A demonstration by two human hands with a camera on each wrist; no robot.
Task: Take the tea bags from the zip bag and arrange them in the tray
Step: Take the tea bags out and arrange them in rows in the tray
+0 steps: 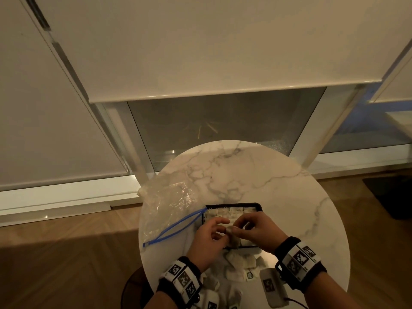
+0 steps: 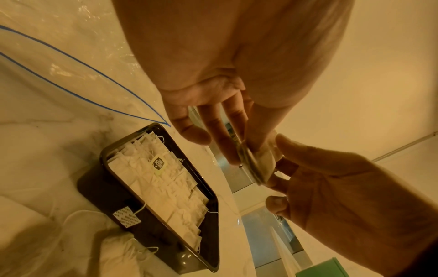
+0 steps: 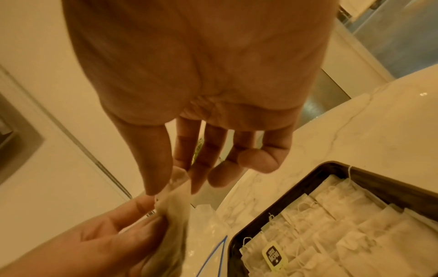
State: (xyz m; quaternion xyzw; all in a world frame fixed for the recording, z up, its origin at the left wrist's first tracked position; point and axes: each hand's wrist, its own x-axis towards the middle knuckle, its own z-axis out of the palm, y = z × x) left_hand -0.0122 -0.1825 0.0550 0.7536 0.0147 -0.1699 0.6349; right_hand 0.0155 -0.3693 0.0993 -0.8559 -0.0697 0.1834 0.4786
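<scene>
pinching one tea bag (image 2: 257, 165) between left hand (image 2: 213, 97) and right hand (image 2: 331, 187); wrist views show tray (image 3: 315, 172) rows.

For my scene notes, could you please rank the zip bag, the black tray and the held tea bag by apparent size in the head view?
1. zip bag
2. black tray, partly hidden by the hands
3. held tea bag

In the head view, our hands (image 1: 223, 230) cover the middle of the tray (image 1: 259, 206). We cannot read the tag (image 2: 158, 163) print. The loose tea bags (image 1: 234, 295) run past the bottom edge.
</scene>
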